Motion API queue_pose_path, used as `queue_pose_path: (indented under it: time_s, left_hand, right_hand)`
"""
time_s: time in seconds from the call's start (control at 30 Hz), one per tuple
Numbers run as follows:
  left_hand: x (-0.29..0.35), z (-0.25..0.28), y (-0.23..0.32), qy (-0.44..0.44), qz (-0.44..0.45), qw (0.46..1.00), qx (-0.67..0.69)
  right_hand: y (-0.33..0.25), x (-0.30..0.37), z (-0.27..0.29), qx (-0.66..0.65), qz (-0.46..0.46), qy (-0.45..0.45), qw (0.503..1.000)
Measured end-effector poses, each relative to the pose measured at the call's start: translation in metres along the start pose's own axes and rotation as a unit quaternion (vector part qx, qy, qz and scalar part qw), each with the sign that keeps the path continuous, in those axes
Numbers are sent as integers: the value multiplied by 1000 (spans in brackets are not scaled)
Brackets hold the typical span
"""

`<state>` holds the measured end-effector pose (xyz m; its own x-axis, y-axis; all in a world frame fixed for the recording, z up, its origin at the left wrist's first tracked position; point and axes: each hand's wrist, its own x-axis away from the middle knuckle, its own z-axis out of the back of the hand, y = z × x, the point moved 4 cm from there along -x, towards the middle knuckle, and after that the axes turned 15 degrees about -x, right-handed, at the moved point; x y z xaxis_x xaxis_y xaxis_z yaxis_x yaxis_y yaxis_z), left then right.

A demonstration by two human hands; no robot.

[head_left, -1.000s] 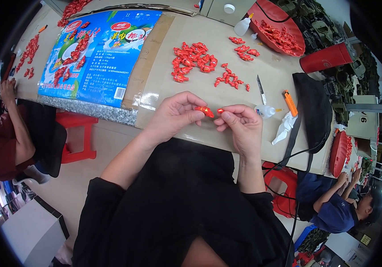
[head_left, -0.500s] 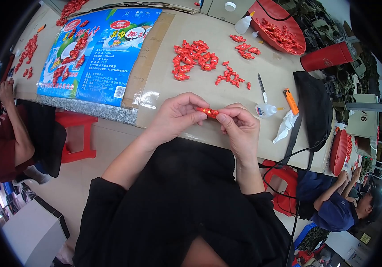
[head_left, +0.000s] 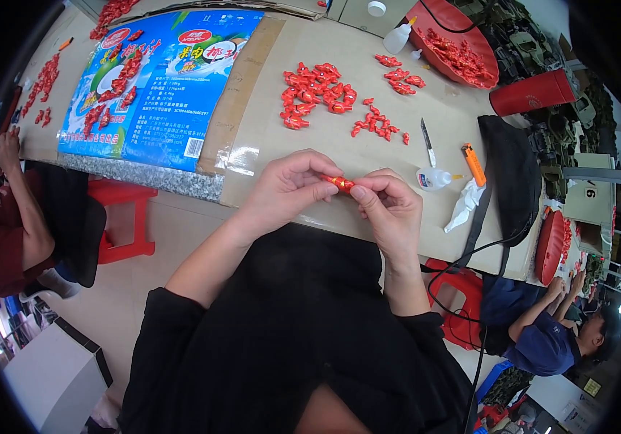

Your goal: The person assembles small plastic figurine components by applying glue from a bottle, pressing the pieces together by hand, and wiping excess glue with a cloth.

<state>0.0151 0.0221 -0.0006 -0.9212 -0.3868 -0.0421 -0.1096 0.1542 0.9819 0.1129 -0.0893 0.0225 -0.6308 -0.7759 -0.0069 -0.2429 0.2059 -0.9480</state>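
A small shiny red piece with yellow marks (head_left: 341, 184) is pinched between my two hands just above the table's front edge. My left hand (head_left: 292, 186) grips its left end between thumb and fingertips. On its other end, the thumb and forefinger of my right hand (head_left: 390, 206) are closed. Fingers cover both ends, so its full shape is hidden. Beyond my hands lies a large cluster of similar red pieces (head_left: 314, 94), with a group of smaller red pieces (head_left: 377, 124) to its right. Another few red pieces (head_left: 400, 75) lie farther back.
Right of my hands lie a knife (head_left: 427, 143), a small glue bottle (head_left: 433, 179), an orange cutter (head_left: 474, 165), a white tissue (head_left: 464, 206) and a black bag (head_left: 502, 166). A red bowl (head_left: 487, 72) and red cup (head_left: 531, 92) stand behind. Blue printed cardboard (head_left: 158, 87) covers the left.
Both hands keep their pinch on the red piece, which has barely shifted. The view has moved very slightly.
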Motion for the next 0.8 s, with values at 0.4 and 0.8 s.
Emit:
queue_pose_path:
  time_s: [0.4, 0.8]
  left_hand:
    - [-2, -1, 2, 28, -2, 999, -17]
    - [-2, -4, -2, 40, 15, 998, -41]
  right_hand:
    - [3, -3, -2, 10, -12, 2, 1000]
    - [5, -9, 3, -11, -70, -3, 997]
